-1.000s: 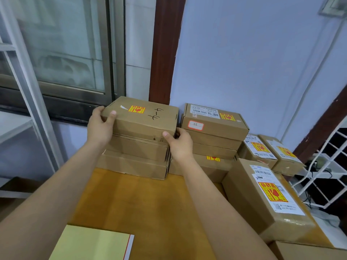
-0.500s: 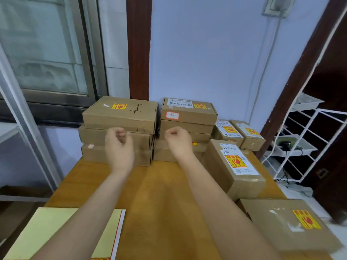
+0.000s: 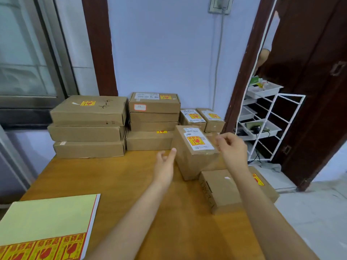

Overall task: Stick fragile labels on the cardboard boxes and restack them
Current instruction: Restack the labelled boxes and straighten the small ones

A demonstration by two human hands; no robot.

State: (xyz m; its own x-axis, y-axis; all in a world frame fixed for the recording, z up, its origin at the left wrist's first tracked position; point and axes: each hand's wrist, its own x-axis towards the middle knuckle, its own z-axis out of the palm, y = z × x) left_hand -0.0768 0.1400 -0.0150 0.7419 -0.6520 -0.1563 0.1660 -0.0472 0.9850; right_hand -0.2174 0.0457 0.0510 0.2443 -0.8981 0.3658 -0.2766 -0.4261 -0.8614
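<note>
Both hands, left hand [image 3: 165,164] and right hand [image 3: 232,149], have left the flat brown cardboard stack [image 3: 88,126] upper left, fingers loosely curled, empty, flanking the upright labelled brown box [image 3: 195,152] at centre-right, likely next.

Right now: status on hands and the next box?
Both hands empty: left hand open beside tall labelled box, right hand over its far edge. Flat box sits close in front.

I see two stacks of flat boxes [image 3: 88,126] at the table's back edge. A labelled upright box [image 3: 195,152] stands right. The label sheet [image 3: 47,229] lies near-left.
</note>
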